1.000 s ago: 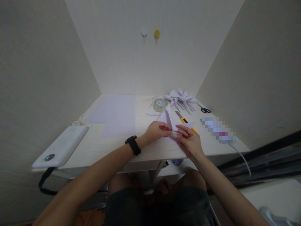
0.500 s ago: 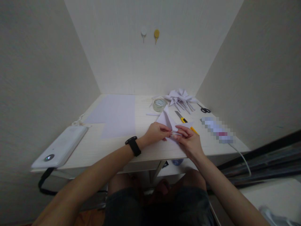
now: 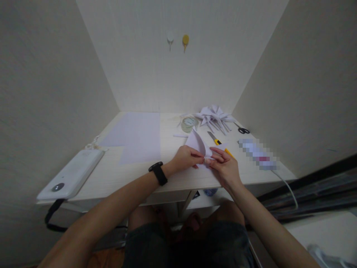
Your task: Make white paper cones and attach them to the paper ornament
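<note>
At the desk's near edge, left hand and right hand pinch folded paper; uneven pressure could skew the crease

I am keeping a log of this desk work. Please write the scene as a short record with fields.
left hand: pinches the folded paper
right hand: pinches the same paper at its near corner
watch: on left wrist
behind paper: tape roll, knife, paper pile, scissors
left on desk: flat sheets, white device
surface: desk
</note>
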### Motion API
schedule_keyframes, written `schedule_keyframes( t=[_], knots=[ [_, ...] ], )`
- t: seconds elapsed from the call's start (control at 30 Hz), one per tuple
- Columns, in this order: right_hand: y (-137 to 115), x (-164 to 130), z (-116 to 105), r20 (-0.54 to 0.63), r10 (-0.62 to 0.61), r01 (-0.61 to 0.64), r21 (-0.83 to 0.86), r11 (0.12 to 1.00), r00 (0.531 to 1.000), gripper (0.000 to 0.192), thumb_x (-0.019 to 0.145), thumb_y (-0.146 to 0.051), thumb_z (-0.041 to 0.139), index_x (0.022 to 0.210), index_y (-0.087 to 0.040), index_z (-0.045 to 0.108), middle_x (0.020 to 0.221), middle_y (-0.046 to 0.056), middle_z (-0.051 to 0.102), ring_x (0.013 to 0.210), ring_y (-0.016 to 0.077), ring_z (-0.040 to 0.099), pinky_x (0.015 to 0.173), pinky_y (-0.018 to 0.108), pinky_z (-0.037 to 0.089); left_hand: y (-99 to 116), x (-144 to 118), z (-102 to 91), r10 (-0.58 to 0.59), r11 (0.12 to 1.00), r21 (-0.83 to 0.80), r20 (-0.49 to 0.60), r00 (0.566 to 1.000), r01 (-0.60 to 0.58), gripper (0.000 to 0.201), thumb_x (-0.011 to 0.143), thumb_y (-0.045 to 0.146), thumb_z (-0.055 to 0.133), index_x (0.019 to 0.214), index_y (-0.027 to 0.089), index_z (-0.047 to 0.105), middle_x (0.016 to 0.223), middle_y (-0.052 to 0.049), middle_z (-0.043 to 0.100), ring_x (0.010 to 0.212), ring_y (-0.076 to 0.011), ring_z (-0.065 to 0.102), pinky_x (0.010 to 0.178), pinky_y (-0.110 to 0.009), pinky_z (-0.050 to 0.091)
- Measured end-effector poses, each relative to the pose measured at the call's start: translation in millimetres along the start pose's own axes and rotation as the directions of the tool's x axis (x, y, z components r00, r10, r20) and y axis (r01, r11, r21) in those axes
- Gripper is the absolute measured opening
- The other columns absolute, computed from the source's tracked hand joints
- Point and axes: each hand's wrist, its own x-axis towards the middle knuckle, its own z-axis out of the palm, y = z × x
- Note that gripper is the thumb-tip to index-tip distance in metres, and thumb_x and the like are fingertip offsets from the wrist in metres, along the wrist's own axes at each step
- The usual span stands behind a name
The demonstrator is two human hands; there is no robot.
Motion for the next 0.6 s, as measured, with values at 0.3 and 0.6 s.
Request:
schedule_keyframes(
  t=[0.3,0.6],
  knots=[
    [-2.0,-0.4,1.4,-0.042,0.011,-0.012,-0.008,1.0,0.999,0.063,0.041,-0.025,0.094,0.101,-0.02,0.073,0.067,-0.004,0.07,0.054,0.0113,0.061,0.055,0.026,0.052,-9.6,3.4,-0.9,0.028,1.0,0.005,0.039,0.999,-0.028,0.016,0.077,0.025,0.075,0.086,0.014,0.079,0.075,-0.003,0.075,0.054,-0.01,0.066,0.05,-0.017,0.052],
    [-5.4,-2.7,2.2,-0.07,0.012,-0.015,-0.04,0.999,0.997,0.069,0.039,-0.026,0.094,0.105,-0.021,0.073,0.081,0.001,0.072,0.052,0.0105,0.057,0.043,0.023,0.045,-4.0,4.5,0.1,0.035,0.988,-0.149,0.041,0.999,-0.029,0.014,0.073,0.022,0.077,0.081,0.011,0.076,0.071,-0.002,0.072,0.055,-0.0089,0.063,0.053,-0.019,0.057]
  ],
)
